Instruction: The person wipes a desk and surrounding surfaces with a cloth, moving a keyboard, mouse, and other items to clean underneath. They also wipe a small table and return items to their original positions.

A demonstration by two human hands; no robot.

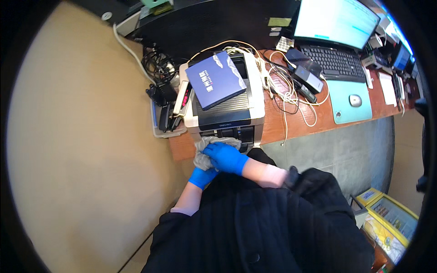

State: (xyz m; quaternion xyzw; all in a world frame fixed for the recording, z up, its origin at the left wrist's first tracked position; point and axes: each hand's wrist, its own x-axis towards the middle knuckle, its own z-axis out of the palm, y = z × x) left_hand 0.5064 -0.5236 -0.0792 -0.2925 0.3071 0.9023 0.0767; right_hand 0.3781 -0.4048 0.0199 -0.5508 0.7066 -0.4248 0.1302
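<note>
My right hand, in a blue glove, is closed on a crumpled grey cloth with its fingers bent over the top. Just below it is my left hand, also gloved in blue, against the cloth's lower side; its fingers are hidden. The cloth touches or lies close to the lower front of a white and dark deli machine, apparently a banknote counter. Dark rollers show in its front opening. A flat blue box bearing writing rests tilted on top of the machine.
A small display with red digits leans by the machine. To its left, a clear plastic bin holds black adapters. Tangled white cables lie right on the wooden desk. Beyond are a keyboard, monitor and mouse.
</note>
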